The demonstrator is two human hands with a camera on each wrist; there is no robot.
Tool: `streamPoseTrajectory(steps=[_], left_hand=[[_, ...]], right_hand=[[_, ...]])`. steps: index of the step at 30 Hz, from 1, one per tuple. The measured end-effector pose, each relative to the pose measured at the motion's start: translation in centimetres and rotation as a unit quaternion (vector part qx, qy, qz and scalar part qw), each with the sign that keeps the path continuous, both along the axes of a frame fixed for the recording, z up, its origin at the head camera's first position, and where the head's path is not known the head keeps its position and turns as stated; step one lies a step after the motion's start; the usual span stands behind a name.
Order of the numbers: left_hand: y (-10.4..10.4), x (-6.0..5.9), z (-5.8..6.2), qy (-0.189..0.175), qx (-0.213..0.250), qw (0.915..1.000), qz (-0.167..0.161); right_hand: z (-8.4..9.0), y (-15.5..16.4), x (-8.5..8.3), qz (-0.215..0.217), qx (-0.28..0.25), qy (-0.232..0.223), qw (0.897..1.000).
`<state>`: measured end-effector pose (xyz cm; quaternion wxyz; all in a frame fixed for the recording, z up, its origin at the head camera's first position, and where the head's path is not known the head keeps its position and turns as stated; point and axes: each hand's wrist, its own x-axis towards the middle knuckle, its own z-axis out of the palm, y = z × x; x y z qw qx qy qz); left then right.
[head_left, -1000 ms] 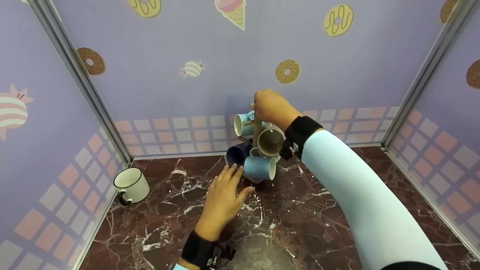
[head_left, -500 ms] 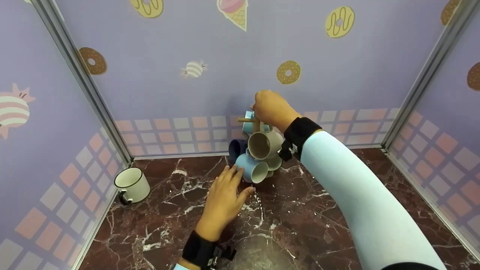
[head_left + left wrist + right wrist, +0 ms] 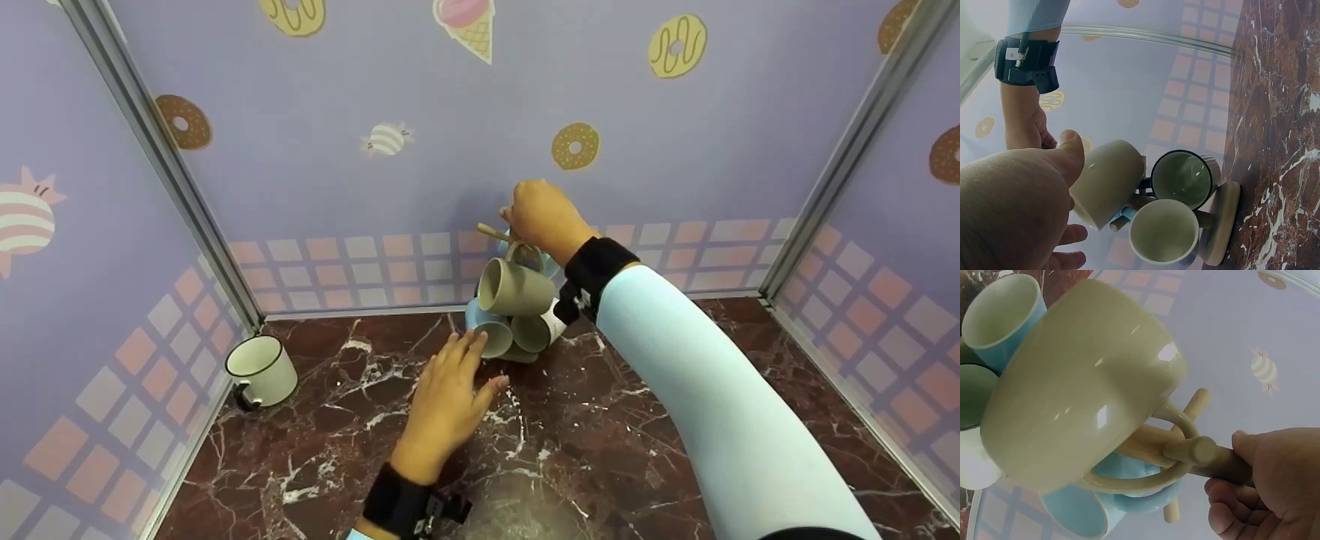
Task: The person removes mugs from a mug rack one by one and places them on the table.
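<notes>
Resting open on the marble countertop (image 3: pixel 600 450), the left hand (image 3: pixel 446 405) sat just short of the mug tree (image 3: pixel 1185 453). Beyond, the right hand (image 3: pixel 541 217) gripped its top post; turning appeared underway, needing a steady base next.

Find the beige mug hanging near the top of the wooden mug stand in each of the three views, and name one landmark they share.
Head: the beige mug hangs centre frame, just below the right hand.
Left wrist: it lies lower centre, tilted, beside the left hand's thumb.
Right wrist: it fills the upper left, its handle looped over a peg.
Shared landmark: the wooden mug stand, gripped at the top by the right hand.
</notes>
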<state>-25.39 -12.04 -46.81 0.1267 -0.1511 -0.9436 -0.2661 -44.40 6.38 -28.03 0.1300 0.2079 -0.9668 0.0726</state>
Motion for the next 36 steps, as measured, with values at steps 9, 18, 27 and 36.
streamPoseTrajectory(steps=[9,18,27,36], left_hand=[[0.02,-0.03,0.12,-0.013,-0.007,0.9999,0.006],[0.09,-0.1,-0.06,-0.012,-0.008,0.9998,0.01],[0.24,-0.03,-0.17,-0.023,-0.004,0.9997,0.007],[-0.64,-0.55,-0.14,-0.003,-0.009,0.9997,0.02]], right_hand=[[-0.16,0.05,-0.06,-0.02,-0.044,-0.005,0.999],[-0.28,-0.08,-0.14,-0.036,-0.069,-0.002,0.997],[-0.63,0.19,-0.4,-0.036,-0.089,0.01,0.995],[-0.53,0.83,0.34,-0.041,-0.124,-0.014,0.991]])
